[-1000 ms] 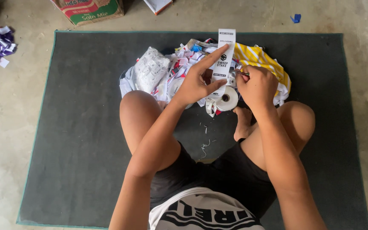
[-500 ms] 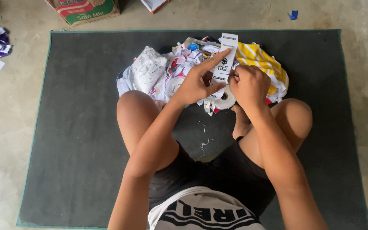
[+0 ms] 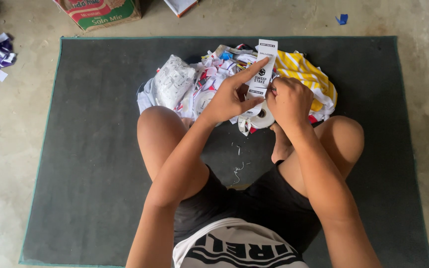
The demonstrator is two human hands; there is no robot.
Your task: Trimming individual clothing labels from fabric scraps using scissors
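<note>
1. Holding a long white label strip (image 3: 262,74) upright above my crossed legs, I see my left hand (image 3: 229,97) grasping it, index finger stretched along its face and thumb behind the lower part.
2. My right hand (image 3: 289,101) is clenched at the strip's right edge; I cannot tell what it pinches.
3. Just below the hands lies a white tape roll (image 3: 262,117).
4. Behind them sits a heap of paper scraps (image 3: 199,84), with a yellow striped cloth (image 3: 306,72) at its right.
5. All rests on a dark mat (image 3: 90,164); a cardboard box (image 3: 100,11) stands beyond it.
</note>
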